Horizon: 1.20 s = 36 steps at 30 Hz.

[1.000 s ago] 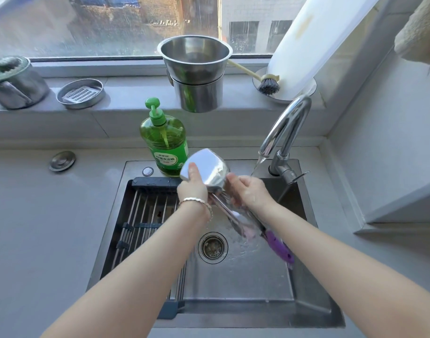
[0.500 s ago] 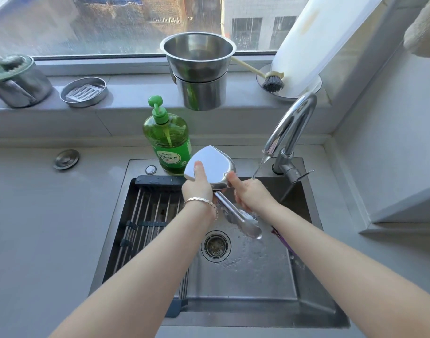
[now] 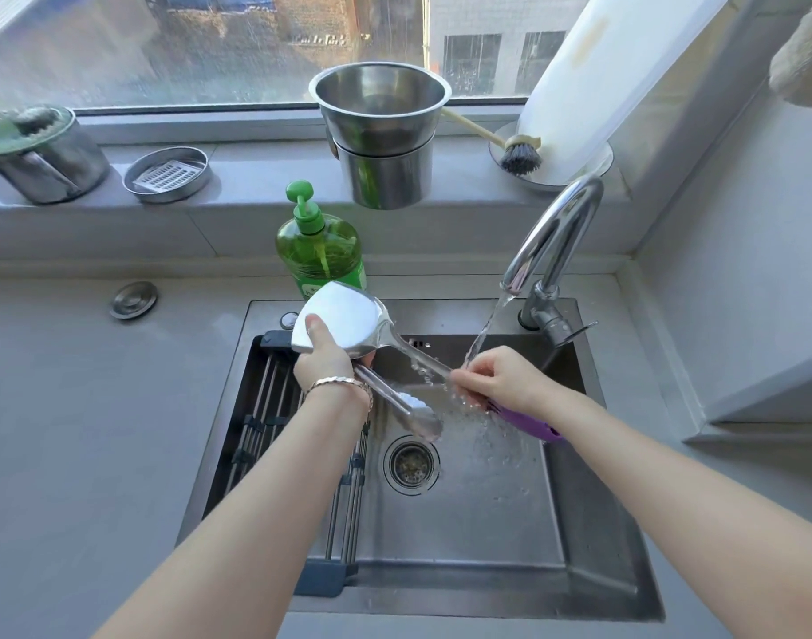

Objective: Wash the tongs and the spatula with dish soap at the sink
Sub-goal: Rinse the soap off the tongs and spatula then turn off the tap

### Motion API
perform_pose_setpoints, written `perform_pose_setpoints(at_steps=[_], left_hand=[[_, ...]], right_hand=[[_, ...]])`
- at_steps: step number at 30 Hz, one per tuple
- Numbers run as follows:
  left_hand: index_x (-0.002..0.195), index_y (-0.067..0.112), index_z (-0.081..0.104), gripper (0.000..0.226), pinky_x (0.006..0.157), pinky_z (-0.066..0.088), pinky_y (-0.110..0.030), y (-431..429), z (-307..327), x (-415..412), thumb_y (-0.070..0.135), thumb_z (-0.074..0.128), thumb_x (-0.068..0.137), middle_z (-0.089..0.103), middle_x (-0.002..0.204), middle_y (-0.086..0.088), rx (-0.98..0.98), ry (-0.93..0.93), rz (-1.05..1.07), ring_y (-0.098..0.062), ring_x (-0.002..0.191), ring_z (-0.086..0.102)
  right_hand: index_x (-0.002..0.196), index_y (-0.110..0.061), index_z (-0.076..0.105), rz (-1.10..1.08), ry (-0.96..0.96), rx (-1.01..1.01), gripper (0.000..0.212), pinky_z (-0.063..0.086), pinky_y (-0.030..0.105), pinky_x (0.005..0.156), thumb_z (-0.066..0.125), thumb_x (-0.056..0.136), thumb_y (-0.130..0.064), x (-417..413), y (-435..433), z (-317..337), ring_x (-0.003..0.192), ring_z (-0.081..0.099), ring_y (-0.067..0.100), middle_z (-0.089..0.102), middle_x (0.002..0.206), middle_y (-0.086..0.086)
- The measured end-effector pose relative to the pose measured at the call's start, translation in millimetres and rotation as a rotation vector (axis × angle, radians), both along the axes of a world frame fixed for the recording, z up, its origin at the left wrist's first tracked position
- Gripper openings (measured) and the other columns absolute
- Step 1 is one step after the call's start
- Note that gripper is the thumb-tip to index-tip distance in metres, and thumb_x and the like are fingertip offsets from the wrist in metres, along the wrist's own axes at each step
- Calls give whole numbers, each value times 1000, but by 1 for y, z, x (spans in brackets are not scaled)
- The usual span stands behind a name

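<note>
Over the steel sink (image 3: 510, 523), my left hand (image 3: 323, 357) grips the blade of the metal spatula (image 3: 344, 320), thumb on top, and also holds the steel tongs (image 3: 404, 408), whose tips point down toward the drain. My right hand (image 3: 501, 380) is curled round the spatula's shaft where it meets the purple handle (image 3: 528, 422). Water runs from the faucet (image 3: 556, 242) onto the shaft and my right fingers. The green dish soap bottle (image 3: 319, 246) stands just behind the spatula blade.
A roll-up drying rack (image 3: 275, 422) covers the sink's left part. On the sill stand stacked steel pots (image 3: 381, 131), a soap dish (image 3: 166, 175), a lidded container (image 3: 40, 154), a dish brush (image 3: 519, 154) and a paper towel roll (image 3: 593, 71). A drain stopper (image 3: 133, 299) lies on the counter.
My right hand slid down the spatula shaft toward the purple handle, which is now in view again. The spatula turned flatter, its blade further left, and water now hits the shaft.
</note>
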<state>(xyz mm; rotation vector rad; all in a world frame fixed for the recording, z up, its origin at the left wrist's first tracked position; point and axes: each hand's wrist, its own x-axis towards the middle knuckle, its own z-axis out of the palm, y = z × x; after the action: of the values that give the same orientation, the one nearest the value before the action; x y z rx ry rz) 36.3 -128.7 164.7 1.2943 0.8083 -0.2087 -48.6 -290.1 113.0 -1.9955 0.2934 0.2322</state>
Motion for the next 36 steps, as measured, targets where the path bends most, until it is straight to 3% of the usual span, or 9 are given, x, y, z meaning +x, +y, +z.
perform_pose_setpoints(at_steps=[7, 14, 17, 20, 23, 25, 29, 32, 36], left_hand=[[115, 5, 52, 47, 78, 53, -34, 10, 11, 13, 45, 51, 90, 54, 103, -9, -33, -40, 85, -28, 87, 58], [124, 0, 50, 53, 54, 51, -28, 24, 22, 24, 42, 49, 92, 57, 113, -11, 23, -29, 173, -25, 85, 57], [124, 1, 51, 52, 62, 53, -30, 27, 19, 25, 41, 49, 91, 59, 113, -10, 4, -7, 195, -26, 86, 59], [122, 1, 52, 52, 83, 54, -38, 27, 18, 24, 40, 50, 90, 62, 121, -13, -10, 22, 227, -33, 105, 64], [121, 0, 54, 50, 70, 56, -36, 30, 18, 24, 39, 51, 89, 63, 120, -15, -12, 3, 231, -34, 95, 65], [118, 1, 56, 49, 57, 49, -29, 36, 17, 25, 39, 51, 88, 64, 120, -14, -5, -4, 223, -27, 80, 58], [115, 5, 58, 49, 55, 44, -23, 47, 17, 27, 44, 50, 87, 67, 109, -11, -2, 6, 224, -23, 78, 55], [119, 5, 54, 47, 51, 44, -22, 46, 23, 29, 42, 48, 90, 61, 86, -1, 14, 26, 260, -20, 66, 57], [123, 5, 51, 47, 72, 48, -23, 43, 26, 28, 40, 48, 92, 61, 120, -6, 32, 109, 314, -23, 86, 56]], right_hand=[[44, -18, 40, 25, 94, -221, 62, 39, 26, 57, 40, 89, -60, 24, 20, 21, 42, 45, 12, 45, 43, -4], [74, -19, 64, 64, -125, -185, 28, 45, 37, 74, 49, 93, -33, 9, 9, 0, 74, 57, 22, 63, 76, 8], [83, -16, 62, 104, -128, -426, 32, 41, 35, 69, 47, 93, -42, -5, 0, -6, 77, 55, 23, 60, 76, 3], [64, -25, 40, 60, -91, -696, 38, 32, 30, 60, 41, 93, -50, -12, -1, -6, 69, 50, 20, 49, 64, -8], [49, -18, 40, 0, 54, -476, 55, 37, 29, 58, 45, 88, -58, -3, -1, -4, 59, 56, 22, 63, 62, 1], [41, -19, 41, 96, 275, -235, 61, 37, 21, 50, 46, 85, -62, 4, -1, 7, 40, 46, 15, 50, 43, -2], [60, -13, 49, 207, 529, 156, 54, 29, 13, 32, 43, 88, -59, 12, -9, 22, 29, 33, 6, 43, 41, -5], [58, -14, 53, 86, 229, -115, 60, 36, 23, 49, 45, 79, -70, 17, -4, 13, 39, 42, 11, 46, 41, -6], [56, -21, 38, -89, 24, -791, 80, 25, 26, 47, -2, 60, -90, 11, 12, 0, 63, 49, 19, 43, 54, -9]])
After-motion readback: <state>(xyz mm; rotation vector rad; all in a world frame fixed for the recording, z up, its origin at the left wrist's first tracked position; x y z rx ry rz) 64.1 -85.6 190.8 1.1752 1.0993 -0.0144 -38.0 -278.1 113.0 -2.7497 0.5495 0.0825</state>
